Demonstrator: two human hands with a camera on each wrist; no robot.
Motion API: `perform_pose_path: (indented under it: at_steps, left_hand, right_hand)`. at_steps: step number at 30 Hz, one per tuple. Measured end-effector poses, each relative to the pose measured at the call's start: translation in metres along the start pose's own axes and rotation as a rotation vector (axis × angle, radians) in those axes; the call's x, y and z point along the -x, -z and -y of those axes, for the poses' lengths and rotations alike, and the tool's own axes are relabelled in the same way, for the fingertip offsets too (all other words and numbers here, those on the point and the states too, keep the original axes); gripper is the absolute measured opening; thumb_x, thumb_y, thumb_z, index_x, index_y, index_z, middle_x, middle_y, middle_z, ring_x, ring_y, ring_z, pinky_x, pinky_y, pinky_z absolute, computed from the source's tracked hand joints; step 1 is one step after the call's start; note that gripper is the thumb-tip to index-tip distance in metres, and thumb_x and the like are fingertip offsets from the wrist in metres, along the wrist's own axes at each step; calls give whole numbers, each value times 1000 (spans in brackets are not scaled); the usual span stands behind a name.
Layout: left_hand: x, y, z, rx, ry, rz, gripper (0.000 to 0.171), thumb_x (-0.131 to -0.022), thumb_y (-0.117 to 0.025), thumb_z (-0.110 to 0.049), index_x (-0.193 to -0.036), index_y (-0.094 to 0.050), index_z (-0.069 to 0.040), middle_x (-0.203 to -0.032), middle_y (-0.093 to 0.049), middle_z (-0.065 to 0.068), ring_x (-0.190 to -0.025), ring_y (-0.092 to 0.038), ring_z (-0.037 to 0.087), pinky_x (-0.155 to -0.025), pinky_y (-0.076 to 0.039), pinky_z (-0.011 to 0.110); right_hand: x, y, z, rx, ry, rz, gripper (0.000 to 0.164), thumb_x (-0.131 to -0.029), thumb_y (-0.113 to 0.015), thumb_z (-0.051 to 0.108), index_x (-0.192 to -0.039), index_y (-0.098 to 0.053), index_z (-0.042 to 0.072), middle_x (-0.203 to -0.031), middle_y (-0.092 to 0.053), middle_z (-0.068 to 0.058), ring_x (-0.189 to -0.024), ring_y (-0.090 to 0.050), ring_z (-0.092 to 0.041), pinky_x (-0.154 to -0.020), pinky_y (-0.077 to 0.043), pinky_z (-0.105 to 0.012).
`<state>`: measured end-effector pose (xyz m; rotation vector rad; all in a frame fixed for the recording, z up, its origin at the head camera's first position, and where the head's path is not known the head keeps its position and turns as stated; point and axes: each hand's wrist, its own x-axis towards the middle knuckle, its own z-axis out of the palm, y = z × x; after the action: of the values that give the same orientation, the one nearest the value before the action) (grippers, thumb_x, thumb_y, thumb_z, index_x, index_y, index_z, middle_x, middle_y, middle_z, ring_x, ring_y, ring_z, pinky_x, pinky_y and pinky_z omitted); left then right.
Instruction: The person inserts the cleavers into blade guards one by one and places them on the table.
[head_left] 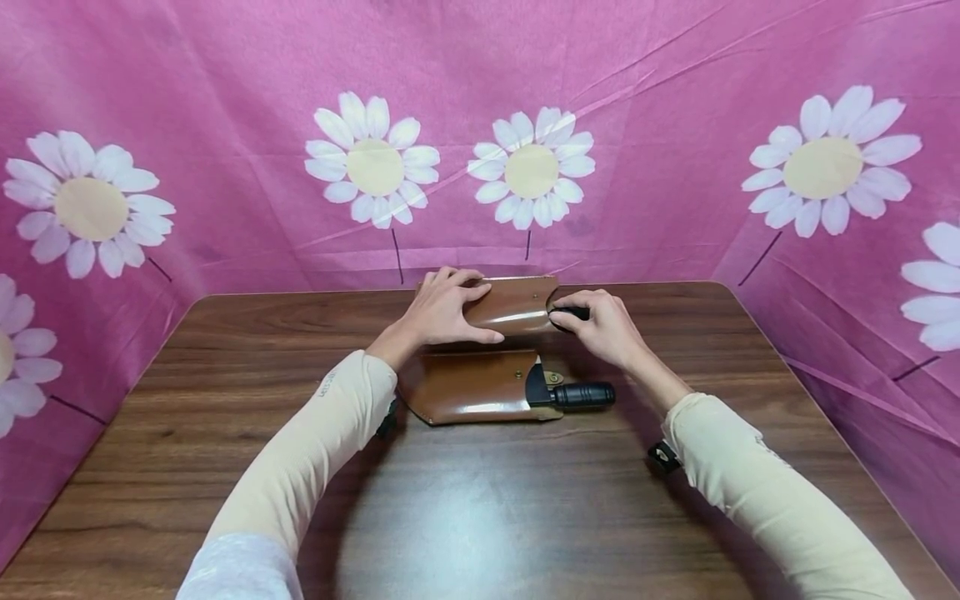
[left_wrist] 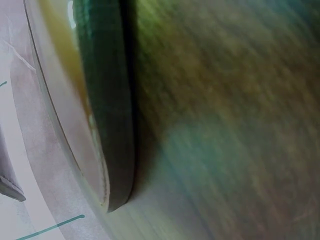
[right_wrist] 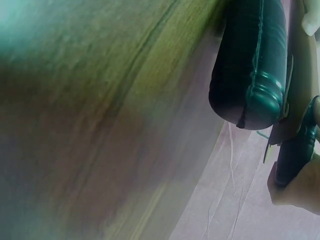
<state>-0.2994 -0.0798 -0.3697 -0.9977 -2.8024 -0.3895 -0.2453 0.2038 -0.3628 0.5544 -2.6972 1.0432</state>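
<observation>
Near the table's back edge lies a brown leather sheath (head_left: 517,302). My left hand (head_left: 447,308) holds it across its left part, fingers over the far side and thumb along the near edge. At the sheath's right end my right hand (head_left: 602,327) pinches the black handle (right_wrist: 294,156) of a knife, whose blade is hidden. Closer to me lies a second brown leather sheath (head_left: 468,387), its dark edge (left_wrist: 107,110) large in the left wrist view. A broad knife sits in it, with its ridged black handle (head_left: 585,396) pointing right.
Both sheaths lie on a brown wood-grain table (head_left: 465,517). Pink cloth (head_left: 652,167) printed with white flowers hangs behind the table and along its sides. A black wrist device (head_left: 663,457) shows beneath the right sleeve.
</observation>
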Motion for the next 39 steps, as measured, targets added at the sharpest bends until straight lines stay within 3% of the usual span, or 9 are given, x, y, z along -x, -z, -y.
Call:
perform_pose_path:
  at_steps: [9,19,27,39]
  left_hand:
    - [-3,1,2,-6,4,-11,96,-72,-69,-79,-147,-56,-19,-149,-49,2,-124,-43,29,-97,-32,45]
    - [-2,0,4,-1,4,-18,96,-73,-69,-79,-146,-56,-19,-148,-50,3,-124,-43,29,-97,-33,45]
    - [-5,4,3,-109,10,17,97,-75,-56,-86,-152,-50,-27,-152,-46,2,-133,-40,29,-99,-34,47]
    - [1,-6,7,-115,37,82,93,-85,-48,-82,-159,-37,-26,-164,-30,5,-149,-25,30,-119,-16,52]
  right_hand:
    - [-1,-4,3,9,41,-59,21,-91,-77,16,-108,-79,3,-110,-75,-13,-105,-62,-34,-94,-45,-49]
    - [-3,-5,6,16,33,-48,22,-92,-77,17,-109,-78,3,-112,-74,-13,-106,-62,-34,-94,-45,-49]
    - [-6,-2,6,17,7,-65,23,-92,-77,17,-110,-78,1,-113,-74,-15,-106,-62,-34,-94,-45,-49]
    - [-10,-7,3,7,-37,-34,24,-93,-75,19,-109,-78,2,-112,-74,-14,-106,-61,-33,-94,-44,-48]
